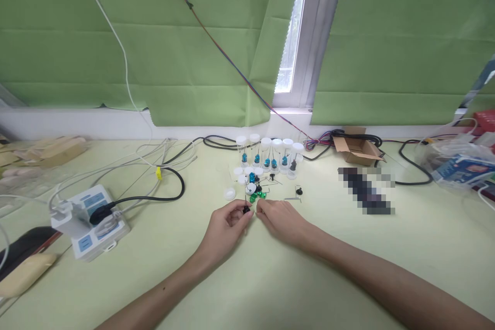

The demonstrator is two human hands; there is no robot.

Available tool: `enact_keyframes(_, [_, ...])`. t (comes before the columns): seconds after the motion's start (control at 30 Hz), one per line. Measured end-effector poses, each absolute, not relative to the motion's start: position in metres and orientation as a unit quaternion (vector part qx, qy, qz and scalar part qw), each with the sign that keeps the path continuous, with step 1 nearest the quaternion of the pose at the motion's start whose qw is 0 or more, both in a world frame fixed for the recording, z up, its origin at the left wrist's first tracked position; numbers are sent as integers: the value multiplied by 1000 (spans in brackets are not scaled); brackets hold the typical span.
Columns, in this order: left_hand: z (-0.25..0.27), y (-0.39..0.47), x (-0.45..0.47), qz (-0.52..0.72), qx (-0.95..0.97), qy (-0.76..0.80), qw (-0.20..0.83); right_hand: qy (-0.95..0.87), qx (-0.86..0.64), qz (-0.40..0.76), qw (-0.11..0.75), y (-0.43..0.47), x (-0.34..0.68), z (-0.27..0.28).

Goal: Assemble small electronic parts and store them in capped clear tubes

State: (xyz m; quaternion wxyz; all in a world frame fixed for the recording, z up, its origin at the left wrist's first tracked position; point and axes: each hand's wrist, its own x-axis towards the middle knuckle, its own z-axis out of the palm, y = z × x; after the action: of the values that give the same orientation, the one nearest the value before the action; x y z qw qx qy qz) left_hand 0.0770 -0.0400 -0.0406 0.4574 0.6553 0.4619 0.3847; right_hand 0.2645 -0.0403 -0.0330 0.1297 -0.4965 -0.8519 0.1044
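Note:
My left hand (pixel 228 224) pinches a small black knob (pixel 246 210) between thumb and fingertips, with a thin metal rod standing up from it. Close beside it, my right hand (pixel 280 219) has its fingers curled in; whatever they may hold is hidden. Just beyond the fingertips lie small green knobs (pixel 258 196), a white round cap (pixel 250 188) and blue knobs (pixel 252 177). Thin L-shaped hex keys (pixel 293 199) and a black knob (pixel 299 191) rest to the right. Behind stand several clear tubes (pixel 266 153) with white lids, holding blue or black knobs.
A white power strip (pixel 102 221) with plugs and cables sits on the left of the table (pixel 162 268). At the back right is an open cardboard box (pixel 358 149) among black cables. A pixelated dark object (pixel 365 191) lies at right, near a plastic bag (pixel 456 165).

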Motion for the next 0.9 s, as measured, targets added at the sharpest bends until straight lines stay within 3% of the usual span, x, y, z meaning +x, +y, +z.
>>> enact_keyframes(0.4, [-22, -43, 80, 405, 558, 414, 595, -833, -493, 131, 216, -42, 265, -39])
enact_keyframes(0.7, [-25, -39, 78, 433, 486, 354, 671, -787, -450, 238, 349, -40, 262, -41])
enact_keyframes(0.9, [-27, -37, 80, 437, 437, 370, 694, -746, -435, 314, 395, -39, 260, -40])
